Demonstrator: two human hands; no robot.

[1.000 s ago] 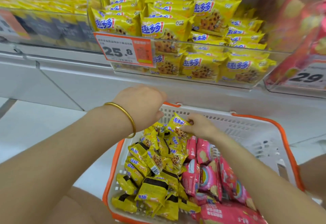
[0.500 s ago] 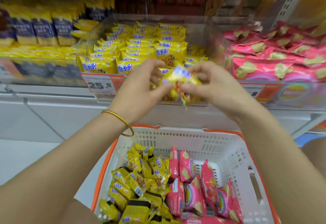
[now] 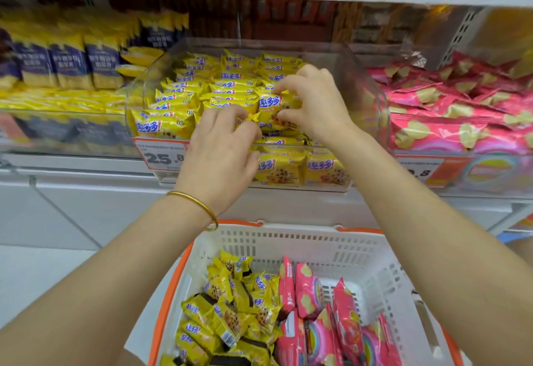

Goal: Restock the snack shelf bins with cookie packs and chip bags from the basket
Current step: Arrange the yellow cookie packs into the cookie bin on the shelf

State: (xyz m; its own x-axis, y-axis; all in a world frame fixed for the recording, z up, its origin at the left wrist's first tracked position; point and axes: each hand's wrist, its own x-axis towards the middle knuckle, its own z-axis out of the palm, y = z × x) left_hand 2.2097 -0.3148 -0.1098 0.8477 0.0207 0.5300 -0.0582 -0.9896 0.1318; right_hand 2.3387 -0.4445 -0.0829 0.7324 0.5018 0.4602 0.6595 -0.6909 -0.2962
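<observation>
Straight ahead at twelve o'clock, on the middle shelf: clear bin (image 3: 372, 97), heaped close to its rim with rows of shelved cookie packs (image 3: 184, 97), all yellow. Above the heap, toward the bin's front wall, both hands on a single held pack (image 3: 278, 107). Left hand (image 3: 219, 149), gold bangle (image 3: 199, 205) at the wrist, reaching in from seven o'clock, fingers curled, pinching the crimped left end of the wrapper. Right hand (image 3: 315, 106), reaching in from four o'clock, thumb and fingertips clamped on the right half. Touching the top layer or just above it: cannot tell. On the bin's front, price tag (image 3: 160, 155), partly covered by the left hand.

At six o'clock, below the shelf: white basket (image 3: 317, 246) with orange rim, loose cookie packs (image 3: 230, 308) piled in its left half, pink chip bags (image 3: 331, 325) standing in its right half, so plenty left to shelve. At three o'clock, neighbouring chip bin (image 3: 461, 111), full of matching pink bags. At nine o'clock, purple-and-yellow bags (image 3: 69, 62), blurred.

Likely trouble from here: laying the pack too near the front edge of so high a heap, then losing it over the wall toward the basket or floor. Also: letting go with one hand first and tipping it askew across the neat rows. Also: pressing down hard to seat it, crushing cookies underneath or shoving neighbours out of line.
</observation>
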